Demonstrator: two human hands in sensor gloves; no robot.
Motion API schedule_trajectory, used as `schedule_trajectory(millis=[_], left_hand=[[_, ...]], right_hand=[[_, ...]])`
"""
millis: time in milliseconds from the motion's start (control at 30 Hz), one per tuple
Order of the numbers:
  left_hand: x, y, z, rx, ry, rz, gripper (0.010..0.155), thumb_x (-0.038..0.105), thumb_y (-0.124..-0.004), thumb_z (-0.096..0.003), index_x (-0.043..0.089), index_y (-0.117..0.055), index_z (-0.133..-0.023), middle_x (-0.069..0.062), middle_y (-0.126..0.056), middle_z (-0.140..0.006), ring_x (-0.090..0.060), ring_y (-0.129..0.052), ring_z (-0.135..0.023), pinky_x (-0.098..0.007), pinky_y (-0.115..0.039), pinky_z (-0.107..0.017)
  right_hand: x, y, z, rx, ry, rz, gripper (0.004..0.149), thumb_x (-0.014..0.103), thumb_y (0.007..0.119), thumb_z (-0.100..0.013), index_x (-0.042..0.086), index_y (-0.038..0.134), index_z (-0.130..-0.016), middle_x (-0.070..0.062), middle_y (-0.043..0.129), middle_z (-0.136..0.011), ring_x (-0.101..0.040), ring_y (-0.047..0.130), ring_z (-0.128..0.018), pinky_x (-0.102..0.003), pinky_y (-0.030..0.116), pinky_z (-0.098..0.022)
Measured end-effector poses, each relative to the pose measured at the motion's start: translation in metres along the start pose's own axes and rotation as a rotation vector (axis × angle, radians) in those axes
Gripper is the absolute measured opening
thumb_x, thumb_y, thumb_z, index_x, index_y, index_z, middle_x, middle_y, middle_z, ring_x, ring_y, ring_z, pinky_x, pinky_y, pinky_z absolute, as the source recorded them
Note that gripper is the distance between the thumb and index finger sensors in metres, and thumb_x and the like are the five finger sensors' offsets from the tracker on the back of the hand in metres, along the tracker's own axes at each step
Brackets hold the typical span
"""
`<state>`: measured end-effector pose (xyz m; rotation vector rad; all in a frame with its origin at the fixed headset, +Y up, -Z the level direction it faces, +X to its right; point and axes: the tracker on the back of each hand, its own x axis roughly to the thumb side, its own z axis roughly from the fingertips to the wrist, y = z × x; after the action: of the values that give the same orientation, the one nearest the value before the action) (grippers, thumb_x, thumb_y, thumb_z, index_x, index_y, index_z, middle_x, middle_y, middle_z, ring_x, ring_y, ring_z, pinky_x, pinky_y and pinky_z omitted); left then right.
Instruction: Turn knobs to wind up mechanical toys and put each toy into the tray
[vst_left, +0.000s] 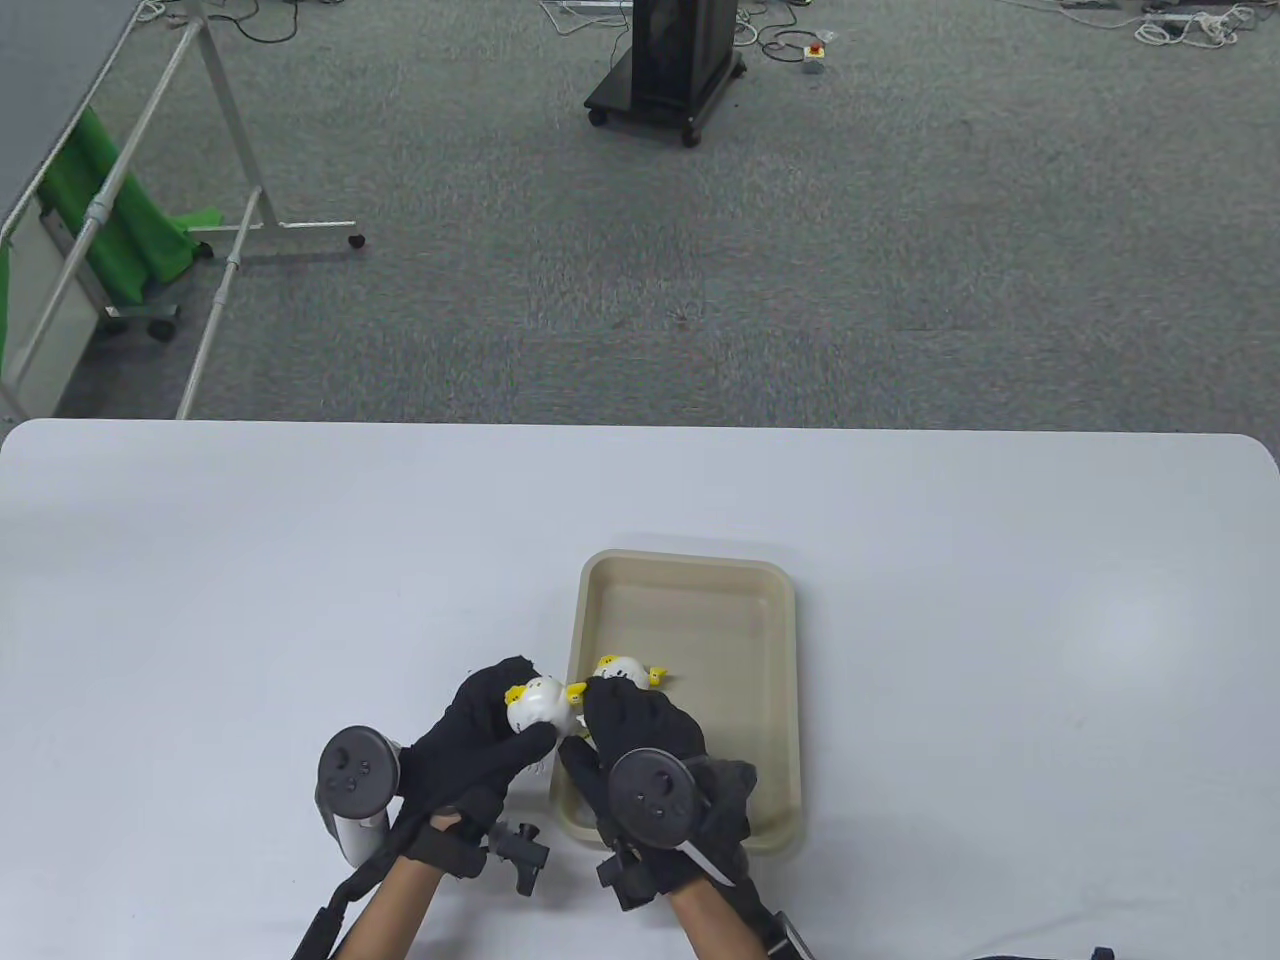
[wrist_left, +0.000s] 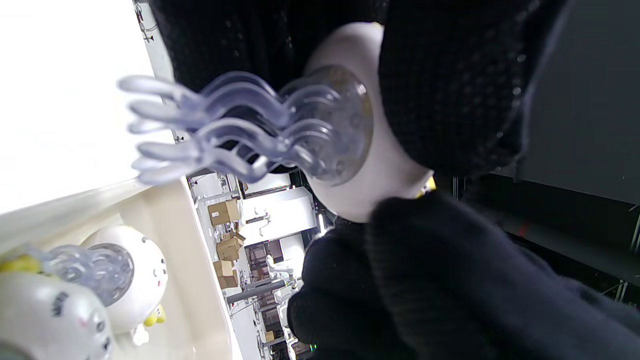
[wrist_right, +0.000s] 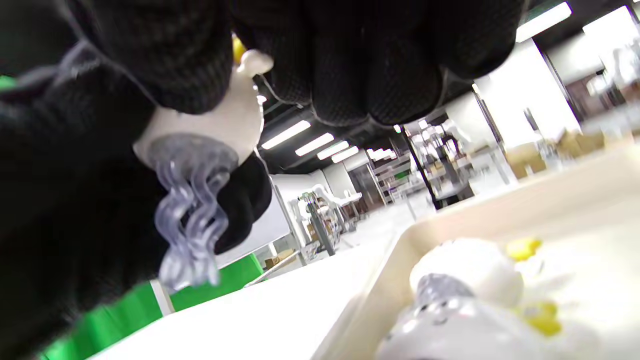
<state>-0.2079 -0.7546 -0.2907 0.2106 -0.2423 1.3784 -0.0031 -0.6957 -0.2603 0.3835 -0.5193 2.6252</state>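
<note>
Two hands meet just left of the tray's (vst_left: 790, 640) near-left rim: your left hand (vst_left: 470, 740) cups a white toy (vst_left: 535, 705) above the surface (vst_left: 250, 600); your right hand (vst_left: 640, 725) pinches its side. Left wrist view: clear legs (wrist_left: 215, 130) overhang the rim. Right wrist view: another toy (wrist_right: 465, 280) lies inside the tray.

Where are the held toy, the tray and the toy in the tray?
held toy (vst_left: 535, 705), table view, white body between both hands
tray (vst_left: 690, 567), table view, far rim
toy in the tray (vst_left: 622, 668), table view, white top
</note>
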Motion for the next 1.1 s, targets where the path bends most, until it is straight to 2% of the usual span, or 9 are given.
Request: schedule_trajectory(millis=[200, 367, 500, 567, 700, 767, 833, 933, 1100], left_hand=[[0.000, -0.001, 0.000, -0.009, 0.005, 0.007, 0.075, 0.043, -0.095, -0.0314, 0.016, -0.077, -0.098, -0.010, -0.089, -0.090, -0.031, -0.107, -0.070, -0.034, -0.099, -0.050], [0.002, 0.000, 0.000, -0.017, 0.007, 0.037, 0.075, 0.042, -0.096, -0.0306, 0.016, -0.077, -0.098, -0.010, -0.089, -0.090, -0.032, -0.107, -0.070, -0.035, -0.099, -0.050], [0.003, 0.002, -0.001, -0.040, -0.012, 0.006, 0.074, 0.041, -0.096, -0.0301, 0.016, -0.078, -0.098, -0.010, -0.089, -0.090, -0.032, -0.107, -0.070, -0.035, -0.099, -0.050], [0.002, 0.001, -0.002, -0.055, -0.013, 0.018, 0.074, 0.041, -0.096, -0.0298, 0.016, -0.078, -0.098, -0.010, -0.090, -0.090, -0.031, -0.107, -0.070, -0.035, -0.100, -0.050], [0.004, -0.003, -0.002, -0.090, -0.024, 0.043, 0.074, 0.042, -0.097, -0.0290, 0.018, -0.079, -0.097, -0.008, -0.090, -0.090, -0.030, -0.108, -0.071, -0.034, -0.100, -0.050], [0.004, -0.005, -0.001, -0.087, -0.018, 0.037, 0.074, 0.042, -0.097, -0.0289, 0.019, -0.079, -0.097, -0.008, -0.091, -0.090, -0.030, -0.108, -0.071, -0.034, -0.100, -0.050], [0.004, -0.008, 0.000, -0.106, -0.020, 0.021, 0.074, 0.041, -0.097, -0.0286, 0.019, -0.080, -0.097, -0.007, -0.091, -0.090, -0.030, -0.108, -0.071, -0.034, -0.100, -0.051], [0.004, -0.008, -0.001, -0.106, -0.024, 0.023, 0.074, 0.041, -0.097, -0.0287, 0.019, -0.079, -0.097, -0.007, -0.091, -0.090, -0.030, -0.108, -0.071, -0.035, -0.100, -0.051], [0.003, -0.002, -0.001, -0.063, -0.019, 0.015, 0.074, 0.042, -0.097, -0.0292, 0.018, -0.080, -0.097, -0.008, -0.091, -0.090, -0.030, -0.108, -0.070, -0.034, -0.100, -0.050]], right_hand=[[0.011, 0.002, 0.007, -0.142, -0.089, 0.225, 0.053, 0.037, 0.083, -0.040, 0.009, 0.076, -0.085, -0.011, 0.090, -0.078, -0.031, 0.094, -0.061, -0.048, 0.078, -0.053], [0.009, 0.000, 0.008, -0.189, -0.155, 0.234, 0.051, 0.036, 0.082, -0.039, 0.009, 0.078, -0.082, -0.010, 0.092, -0.074, -0.027, 0.096, -0.057, -0.045, 0.082, -0.050], [-0.010, -0.004, -0.003, -0.027, -0.058, -0.070, 0.045, 0.036, 0.080, -0.040, 0.011, 0.084, -0.077, -0.010, 0.096, -0.068, -0.028, 0.098, -0.051, -0.046, 0.083, -0.045], [-0.028, -0.003, -0.010, 0.066, 0.041, -0.321, 0.044, 0.039, 0.079, -0.041, 0.008, 0.087, -0.072, -0.012, 0.098, -0.060, -0.028, 0.099, -0.042, -0.046, 0.084, -0.038], [-0.060, 0.014, -0.011, 0.285, 0.440, -0.893, 0.044, 0.039, 0.079, -0.043, 0.001, 0.089, -0.062, -0.015, 0.099, -0.046, -0.028, 0.098, -0.026, -0.045, 0.084, -0.024], [-0.068, 0.023, -0.007, 0.334, 0.577, -1.044, 0.045, 0.040, 0.078, -0.043, -0.001, 0.089, -0.057, -0.014, 0.100, -0.039, -0.024, 0.098, -0.019, -0.042, 0.084, -0.018], [-0.074, 0.034, 0.001, 0.458, 0.742, -1.189, 0.045, 0.041, 0.076, -0.045, 0.000, 0.089, -0.055, -0.010, 0.100, -0.035, -0.020, 0.097, -0.015, -0.039, 0.085, -0.015], [-0.075, 0.042, 0.004, 0.497, 0.771, -1.304, 0.045, 0.041, 0.074, -0.047, -0.002, 0.088, -0.054, -0.009, 0.099, -0.034, -0.018, 0.096, -0.014, -0.038, 0.085, -0.013], [-0.068, 0.035, -0.004, 0.475, 0.633, -1.186, 0.048, 0.042, 0.074, -0.048, -0.002, 0.086, -0.062, -0.013, 0.098, -0.045, -0.025, 0.097, -0.025, -0.043, 0.083, -0.023]])
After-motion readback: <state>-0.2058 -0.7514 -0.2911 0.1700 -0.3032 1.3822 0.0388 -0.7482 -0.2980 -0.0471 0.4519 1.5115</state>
